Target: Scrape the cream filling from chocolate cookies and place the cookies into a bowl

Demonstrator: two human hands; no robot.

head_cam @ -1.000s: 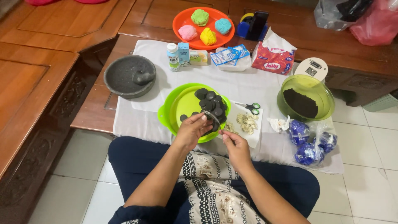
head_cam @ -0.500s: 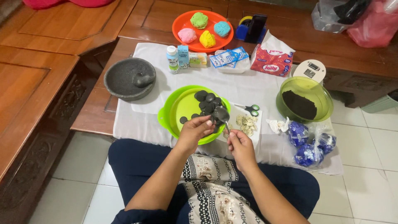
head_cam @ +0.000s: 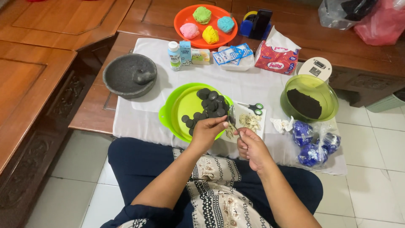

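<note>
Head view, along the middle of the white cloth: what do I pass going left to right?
Stone mortar with pestle → light green plate of dark cookie halves → scissors → green bowl of dark crumbs.

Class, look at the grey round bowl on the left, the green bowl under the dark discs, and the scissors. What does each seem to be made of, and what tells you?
Grey bowl: likely stone; matt, speckled, thick-walled.
Green bowl: probably plastic; bright, smooth, slightly glossy, thin moulded rim.
Scissors: apparently metal blades with green plastic handle loops.
</note>
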